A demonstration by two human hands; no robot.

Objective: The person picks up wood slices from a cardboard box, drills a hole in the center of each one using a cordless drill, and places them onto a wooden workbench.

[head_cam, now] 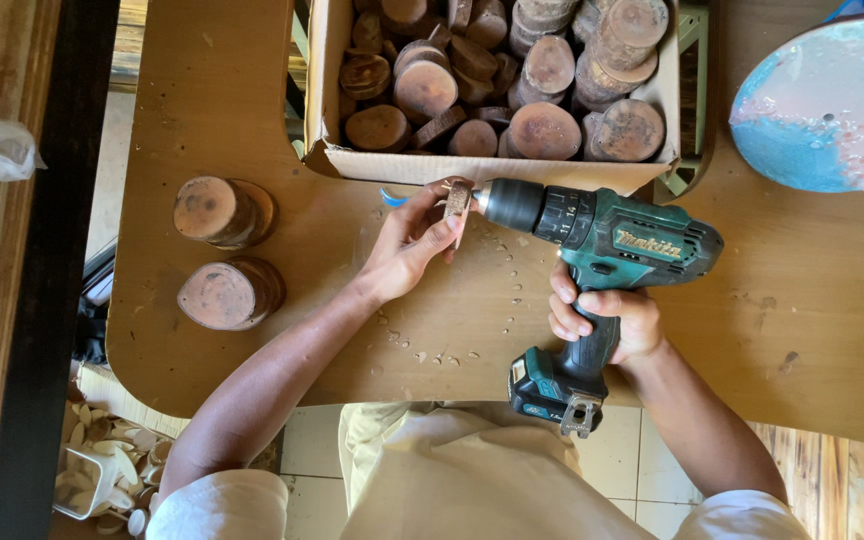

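Small wooden slice pinched upright in left hand, above the desk, just below the cardboard box. Cordless drill gripped in right hand, long axis horizontal, chuck pointing left, tip touching the slice's face.

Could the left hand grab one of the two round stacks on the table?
Probably not yet: the left hand holds a small wood piece against the drill. The table between it and the stacks looks bare.
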